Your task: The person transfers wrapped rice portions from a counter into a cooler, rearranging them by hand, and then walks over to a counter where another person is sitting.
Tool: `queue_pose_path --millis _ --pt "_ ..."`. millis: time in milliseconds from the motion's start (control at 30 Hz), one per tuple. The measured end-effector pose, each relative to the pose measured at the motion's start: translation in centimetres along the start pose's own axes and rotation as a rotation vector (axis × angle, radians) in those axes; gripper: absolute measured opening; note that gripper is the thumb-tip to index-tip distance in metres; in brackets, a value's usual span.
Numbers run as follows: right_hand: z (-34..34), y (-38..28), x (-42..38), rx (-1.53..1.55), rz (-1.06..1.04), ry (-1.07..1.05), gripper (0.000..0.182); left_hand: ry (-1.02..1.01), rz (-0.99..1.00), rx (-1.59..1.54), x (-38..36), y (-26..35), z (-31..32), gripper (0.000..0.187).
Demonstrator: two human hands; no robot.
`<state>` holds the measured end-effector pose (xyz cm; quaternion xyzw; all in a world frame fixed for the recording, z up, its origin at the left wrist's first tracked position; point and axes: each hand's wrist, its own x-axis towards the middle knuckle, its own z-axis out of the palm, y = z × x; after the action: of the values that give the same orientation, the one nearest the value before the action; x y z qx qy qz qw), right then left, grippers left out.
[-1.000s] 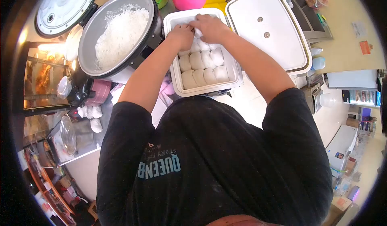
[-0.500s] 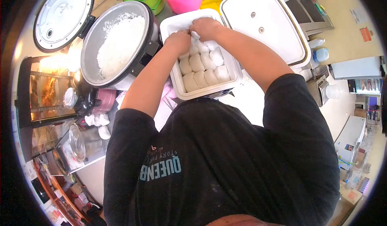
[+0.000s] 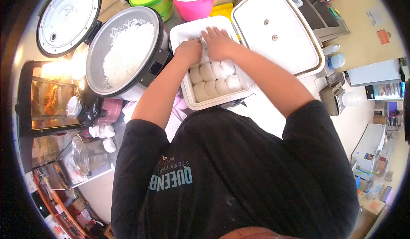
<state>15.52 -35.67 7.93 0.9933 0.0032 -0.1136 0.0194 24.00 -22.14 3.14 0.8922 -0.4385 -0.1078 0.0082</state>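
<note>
A white cooler box (image 3: 245, 94) stands in front of me, with rows of white wrapped packets (image 3: 210, 89) packed side by side inside. My right hand (image 3: 220, 43) lies over the packets at the far part of the box, its fingers stretched out and apart. Beside it, at the box's left side, my left hand (image 3: 189, 51) rests on the packets with its fingers curled. Its fingertips are hidden, so what they grip, if anything, does not show.
A large open rice cooker (image 3: 92, 64) holding cooked white rice (image 3: 128, 53) stands left of the box. The cooler's lid (image 3: 277, 25) leans open at the right. Behind are a green container (image 3: 149, 0) and a pink one (image 3: 192, 2). A lit glass cabinet (image 3: 55, 96) stands far left.
Both hands have come slightly nearer to me inside the box. The right hand's fingers have gone from bent to stretched out over the packets, while the left hand's stay curled.
</note>
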Motion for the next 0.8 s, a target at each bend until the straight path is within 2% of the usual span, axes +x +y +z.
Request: queue_pose_path --millis 200,433,633,733,800 --pt "3.6 -0.5 -0.4 -0.063 -0.006 0.009 0.079 0.04 0.044 0.085 -0.8 0.4 0.5 0.034" --pt "5.0 -0.8 0.9 -0.064 0.048 -0.014 0.076 0.016 0.045 0.089 -1.0 0.9 -0.9 0.034" --pt "5.0 -0.7 1.4 -0.079 0.053 -0.073 0.078 0.024 0.032 0.075 -0.4 0.5 0.3 0.033" --pt "3.2 -0.5 1.2 0.183 0.103 -0.131 0.083 0.035 0.077 0.085 -1.5 1.0 -1.1 0.041" --pt "3.9 -0.8 0.9 0.281 0.152 0.018 0.085 0.026 0.044 0.058 -1.4 1.0 -1.5 0.046"
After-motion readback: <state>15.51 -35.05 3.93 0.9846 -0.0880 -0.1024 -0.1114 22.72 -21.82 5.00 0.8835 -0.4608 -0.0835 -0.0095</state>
